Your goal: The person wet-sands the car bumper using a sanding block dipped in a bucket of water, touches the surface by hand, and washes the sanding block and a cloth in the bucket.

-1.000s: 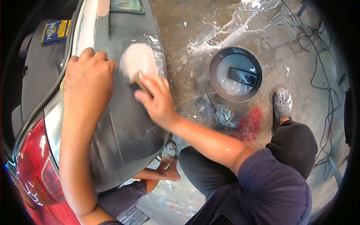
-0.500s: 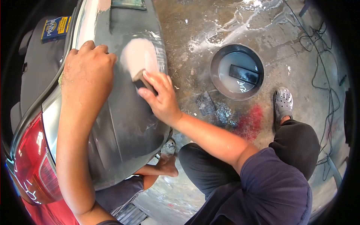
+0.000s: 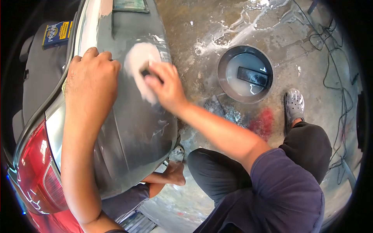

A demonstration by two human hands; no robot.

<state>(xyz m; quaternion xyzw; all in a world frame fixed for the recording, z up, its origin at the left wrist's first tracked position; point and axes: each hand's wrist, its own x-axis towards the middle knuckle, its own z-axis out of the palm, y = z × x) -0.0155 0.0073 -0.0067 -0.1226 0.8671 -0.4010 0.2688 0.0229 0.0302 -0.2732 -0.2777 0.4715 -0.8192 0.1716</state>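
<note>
Shows at far left a red tail light (image 3: 40, 167), with a blue box (image 3: 57, 35) on a grey surface beyond the bumper's left edge. Rests left hand (image 3: 93, 75) at that edge, with fingers bent and palm out of sight; impossible to say how tightly closed, or on what. Shows a white patch (image 3: 136, 54) on the dark bumper (image 3: 132, 132), toward its right edge. Grips a small block (image 3: 145, 70) in right hand (image 3: 167, 85), closed about it with thumb and fingers, over the patch; too blurred for exact contact. Includes farther right, on the floor (image 3: 186, 23), a basin (image 3: 222, 73) of cloudy liquid with a dark slab (image 3: 252, 76) in it, then a red stain (image 3: 262, 123) and a grey shoe (image 3: 294, 103).
</note>
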